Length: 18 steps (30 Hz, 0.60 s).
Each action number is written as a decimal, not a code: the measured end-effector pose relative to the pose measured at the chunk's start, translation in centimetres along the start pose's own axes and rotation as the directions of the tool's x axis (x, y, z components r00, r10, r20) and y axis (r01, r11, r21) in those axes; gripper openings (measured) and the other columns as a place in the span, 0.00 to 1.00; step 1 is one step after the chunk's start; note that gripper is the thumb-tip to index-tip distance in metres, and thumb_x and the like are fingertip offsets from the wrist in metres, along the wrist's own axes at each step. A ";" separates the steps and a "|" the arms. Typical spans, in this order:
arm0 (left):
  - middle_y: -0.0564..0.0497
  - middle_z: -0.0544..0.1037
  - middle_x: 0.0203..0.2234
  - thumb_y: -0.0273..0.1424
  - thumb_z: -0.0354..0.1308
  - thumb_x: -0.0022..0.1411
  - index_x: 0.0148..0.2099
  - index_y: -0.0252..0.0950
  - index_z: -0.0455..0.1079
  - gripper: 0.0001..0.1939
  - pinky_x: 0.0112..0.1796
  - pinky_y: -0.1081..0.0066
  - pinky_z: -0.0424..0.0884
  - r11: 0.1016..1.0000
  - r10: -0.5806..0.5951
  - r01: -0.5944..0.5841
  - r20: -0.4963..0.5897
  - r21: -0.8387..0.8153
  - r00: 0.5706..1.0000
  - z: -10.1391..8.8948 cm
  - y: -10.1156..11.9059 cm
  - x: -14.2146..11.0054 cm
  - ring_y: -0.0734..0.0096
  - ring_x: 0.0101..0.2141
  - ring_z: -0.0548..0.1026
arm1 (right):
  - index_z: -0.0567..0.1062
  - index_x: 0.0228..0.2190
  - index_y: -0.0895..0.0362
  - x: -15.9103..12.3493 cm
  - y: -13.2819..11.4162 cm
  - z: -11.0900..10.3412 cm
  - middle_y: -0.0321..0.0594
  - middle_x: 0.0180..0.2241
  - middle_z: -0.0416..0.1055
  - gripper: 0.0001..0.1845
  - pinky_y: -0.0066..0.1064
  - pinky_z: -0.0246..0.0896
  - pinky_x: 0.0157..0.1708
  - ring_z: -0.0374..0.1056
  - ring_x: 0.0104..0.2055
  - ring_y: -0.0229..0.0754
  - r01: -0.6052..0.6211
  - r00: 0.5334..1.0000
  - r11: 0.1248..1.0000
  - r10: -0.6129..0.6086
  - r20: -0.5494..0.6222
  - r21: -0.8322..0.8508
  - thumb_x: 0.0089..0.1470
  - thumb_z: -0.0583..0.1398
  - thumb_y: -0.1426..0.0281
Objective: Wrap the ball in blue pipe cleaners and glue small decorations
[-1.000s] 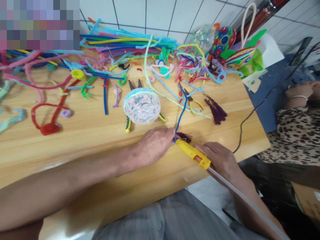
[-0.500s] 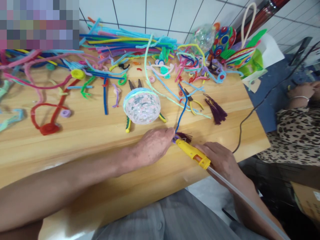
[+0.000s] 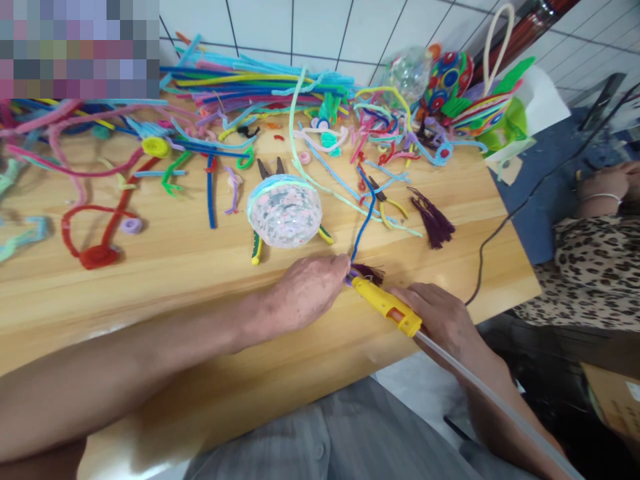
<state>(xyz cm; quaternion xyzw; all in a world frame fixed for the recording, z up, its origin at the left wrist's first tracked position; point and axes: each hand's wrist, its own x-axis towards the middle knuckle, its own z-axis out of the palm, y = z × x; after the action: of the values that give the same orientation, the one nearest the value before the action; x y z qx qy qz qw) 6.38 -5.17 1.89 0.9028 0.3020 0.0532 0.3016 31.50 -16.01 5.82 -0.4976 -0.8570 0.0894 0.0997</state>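
My right hand (image 3: 443, 313) is wrapped round a yellow hot glue gun (image 3: 383, 303), with a long clear glue stick (image 3: 480, 383) running out of its back end. The gun's tip meets a small purple coil (image 3: 351, 275) at my left fingertips. My left hand (image 3: 315, 283) is closed in a pinch on a blue pipe cleaner (image 3: 364, 230), which stretches up across the table. A dark purple tassel (image 3: 369, 273) lies beside the gun's tip, partly hidden. Just beyond my left hand sits a clear ball (image 3: 286, 213) edged with light blue and green pipe cleaner, over green-and-yellow-handled pliers (image 3: 257, 248).
Pipe cleaners (image 3: 260, 83) are heaped along the wall. Small yellow-handled pliers (image 3: 387, 203) and another tassel (image 3: 433, 220) lie ahead on the right. A black cable (image 3: 483, 250) crosses the table's right edge. A co-worker's hand (image 3: 605, 187) shows at far right.
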 end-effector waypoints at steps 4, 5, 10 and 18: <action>0.49 0.78 0.30 0.25 0.47 0.74 0.47 0.34 0.68 0.08 0.31 0.68 0.74 1.000 -0.003 0.004 -0.074 0.011 0.997 0.4 -0.3 0.0 0.65 0.29 0.78 | 0.71 0.51 0.60 -0.1 0.1 0.3 0.46 0.37 0.76 0.18 0.36 0.64 0.33 0.72 0.34 0.45 0.014 1.000 1.000 -0.014 -0.012 -0.012 0.76 0.48 0.62; 0.49 0.77 0.30 0.24 0.48 0.74 0.47 0.34 0.68 0.08 0.31 0.69 0.73 1.000 -0.002 0.003 -0.098 0.011 0.995 0.4 -0.4 0.0 0.65 0.29 0.78 | 0.71 0.51 0.61 -0.1 0.1 0.3 0.46 0.37 0.76 0.18 0.36 0.64 0.33 0.72 0.35 0.45 0.013 1.000 1.000 -0.014 -0.018 -0.015 0.76 0.48 0.62; 0.49 0.77 0.29 0.23 0.48 0.73 0.46 0.35 0.68 0.08 0.31 0.69 0.73 1.000 0.022 -0.020 -0.117 0.019 0.993 0.4 -0.5 0.1 0.65 0.30 0.78 | 0.71 0.51 0.61 -0.1 0.1 0.4 0.47 0.37 0.76 0.18 0.36 0.65 0.35 0.73 0.36 0.45 0.018 0.999 1.000 -0.018 -0.033 0.009 0.75 0.48 0.63; 0.48 0.77 0.30 0.24 0.47 0.74 0.46 0.34 0.68 0.08 0.33 0.68 0.76 0.999 0.010 -0.007 -0.071 0.039 0.997 0.0 -0.3 0.0 0.64 0.30 0.78 | 0.73 0.52 0.58 -0.3 0.3 0.8 0.45 0.39 0.77 0.13 0.36 0.65 0.35 0.73 0.36 0.45 -0.019 1.000 0.999 0.020 -0.014 0.028 0.73 0.54 0.67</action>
<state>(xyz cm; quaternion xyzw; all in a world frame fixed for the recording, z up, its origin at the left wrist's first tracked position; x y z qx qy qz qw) 6.23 -4.93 1.70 0.9072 0.3098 0.0808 0.2729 31.74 -16.17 4.95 -0.5050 -0.8501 0.0988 0.1116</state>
